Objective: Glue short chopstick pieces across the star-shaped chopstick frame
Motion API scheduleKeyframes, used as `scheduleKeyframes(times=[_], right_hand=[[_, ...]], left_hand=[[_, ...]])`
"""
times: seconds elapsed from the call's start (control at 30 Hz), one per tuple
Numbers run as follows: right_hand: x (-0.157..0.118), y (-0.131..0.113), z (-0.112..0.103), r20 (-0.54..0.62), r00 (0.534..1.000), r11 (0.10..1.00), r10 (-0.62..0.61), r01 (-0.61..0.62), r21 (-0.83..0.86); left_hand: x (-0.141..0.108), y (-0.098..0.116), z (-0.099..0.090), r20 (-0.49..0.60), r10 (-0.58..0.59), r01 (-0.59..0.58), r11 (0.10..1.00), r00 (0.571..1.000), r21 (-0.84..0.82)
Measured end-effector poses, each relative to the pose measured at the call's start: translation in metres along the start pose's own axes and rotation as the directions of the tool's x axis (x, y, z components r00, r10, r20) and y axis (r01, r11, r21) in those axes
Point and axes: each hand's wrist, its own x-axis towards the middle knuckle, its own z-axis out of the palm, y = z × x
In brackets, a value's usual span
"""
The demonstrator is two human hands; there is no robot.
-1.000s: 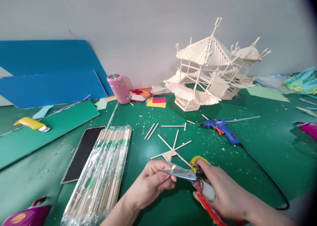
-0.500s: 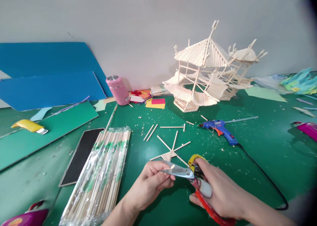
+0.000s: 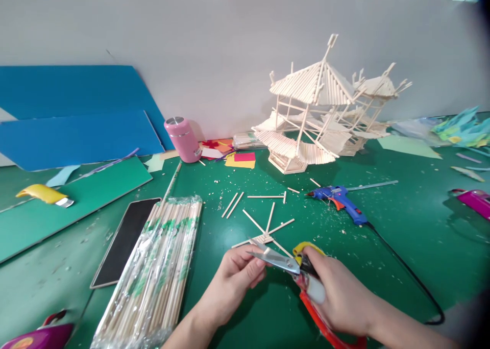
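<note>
My right hand (image 3: pixel 337 293) grips a pair of scissors (image 3: pixel 285 262) with a red and a yellow handle. The blades are slightly apart and reach to the fingertips of my left hand (image 3: pixel 239 275). Those fingers are pinched together on a short wooden stick (image 3: pixel 267 251), mostly hidden, whose pale end shows between the blades. Just beyond my hands, a fan-shaped frame of thin sticks (image 3: pixel 270 221) lies on the green table, one section filled with short pieces. Loose sticks (image 3: pixel 232 205) lie farther back.
A blue glue gun (image 3: pixel 339 198) lies to the right, its black cord curving forward. Behind stands a wooden stick pavilion model (image 3: pixel 306 114). On the left are a bag of sticks (image 3: pixel 161 267), a phone (image 3: pixel 124 247), a yellow cutter (image 3: pixel 44 193) and a pink flask (image 3: pixel 182 140).
The scissor blades have parted wider at my left fingertips. Both hands stay in nearly the same place.
</note>
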Motion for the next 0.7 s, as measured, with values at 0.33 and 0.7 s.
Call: scheduleKeyframes(times=[0.33, 0.7], right_hand=[[-0.003, -0.006, -0.01, 0.03, 0.999, 0.999, 0.018, -0.019, 0.041], [0.002, 0.002, -0.005, -0.042, 0.999, 0.998, 0.026, -0.024, 0.052]], left_hand=[[-0.001, 0.0, 0.002, 0.144, -0.065, 0.096, 0.972, 0.987, -0.216], [-0.002, 0.001, 0.004, 0.11, -0.059, 0.08, 0.977, 0.992, -0.199]])
